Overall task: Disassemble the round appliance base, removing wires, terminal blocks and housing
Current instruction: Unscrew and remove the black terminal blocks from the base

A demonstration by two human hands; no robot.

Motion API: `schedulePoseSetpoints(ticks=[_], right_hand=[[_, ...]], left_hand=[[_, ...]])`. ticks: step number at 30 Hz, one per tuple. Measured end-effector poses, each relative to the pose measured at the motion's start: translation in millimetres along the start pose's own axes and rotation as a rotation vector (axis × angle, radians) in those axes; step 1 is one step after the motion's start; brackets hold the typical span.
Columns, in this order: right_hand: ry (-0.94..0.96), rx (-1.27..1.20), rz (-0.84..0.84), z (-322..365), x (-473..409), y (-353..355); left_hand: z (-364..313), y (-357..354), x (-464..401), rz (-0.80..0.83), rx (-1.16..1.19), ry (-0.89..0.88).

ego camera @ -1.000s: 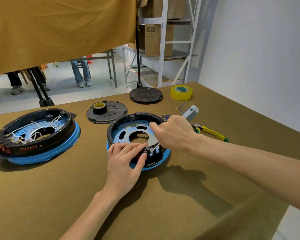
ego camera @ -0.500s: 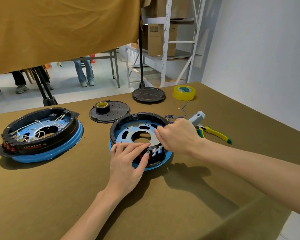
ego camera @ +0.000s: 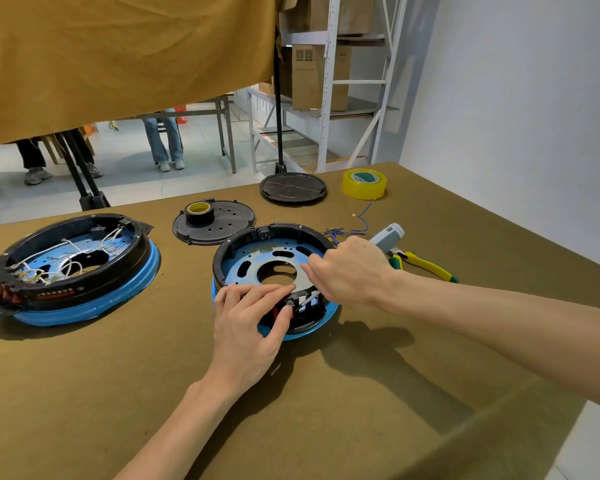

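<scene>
A round appliance base (ego camera: 257, 258) with a black housing ring, a blue rim and a blue-grey metal plate lies at the table's centre. My left hand (ego camera: 248, 322) rests on its near edge, fingers laid on the plate and thumb pressed against the black terminal block (ego camera: 293, 304). My right hand (ego camera: 350, 271) curls over the base's right side and holds a white wire (ego camera: 309, 299) that runs down to that block. A loose bundle of blue wires (ego camera: 340, 232) lies just behind the base.
A second base (ego camera: 84, 271), still full of white wires, sits at the left. Behind lie a black cover with a tape roll (ego camera: 213, 221), a black disc (ego camera: 293, 188) and yellow tape (ego camera: 364, 183). A grey tool (ego camera: 387, 235) and yellow-green pliers (ego camera: 423, 266) lie right.
My right hand has slid a little toward the base's right rim while keeping the white wire. My left hand has stayed on the near edge. The view has shifted slightly.
</scene>
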State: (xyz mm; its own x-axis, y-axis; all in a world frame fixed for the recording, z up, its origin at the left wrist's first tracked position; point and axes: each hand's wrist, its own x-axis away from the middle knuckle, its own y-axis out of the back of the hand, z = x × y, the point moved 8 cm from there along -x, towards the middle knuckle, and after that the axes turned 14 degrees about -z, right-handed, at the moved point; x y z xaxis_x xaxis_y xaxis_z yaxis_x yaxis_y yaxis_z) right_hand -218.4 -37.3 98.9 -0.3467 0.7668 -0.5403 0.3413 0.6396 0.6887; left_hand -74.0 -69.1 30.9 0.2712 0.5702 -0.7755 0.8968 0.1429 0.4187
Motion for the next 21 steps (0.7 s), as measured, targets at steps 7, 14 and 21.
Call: schedulePoseSetpoints(ticks=[7,14,21], right_hand=[[0.126,0.028,0.07,5,-5,-12],[0.229,-0.048,0.054,28,-9,-21],[0.18,-0.114,0.086,20,-11,-18]], left_hand=[[0,0,-1,-0.007,0.001,-0.011],[6,1,-1,-0.003,0.006,-0.028],[8,0,0,-0.008,0.012,-0.035]])
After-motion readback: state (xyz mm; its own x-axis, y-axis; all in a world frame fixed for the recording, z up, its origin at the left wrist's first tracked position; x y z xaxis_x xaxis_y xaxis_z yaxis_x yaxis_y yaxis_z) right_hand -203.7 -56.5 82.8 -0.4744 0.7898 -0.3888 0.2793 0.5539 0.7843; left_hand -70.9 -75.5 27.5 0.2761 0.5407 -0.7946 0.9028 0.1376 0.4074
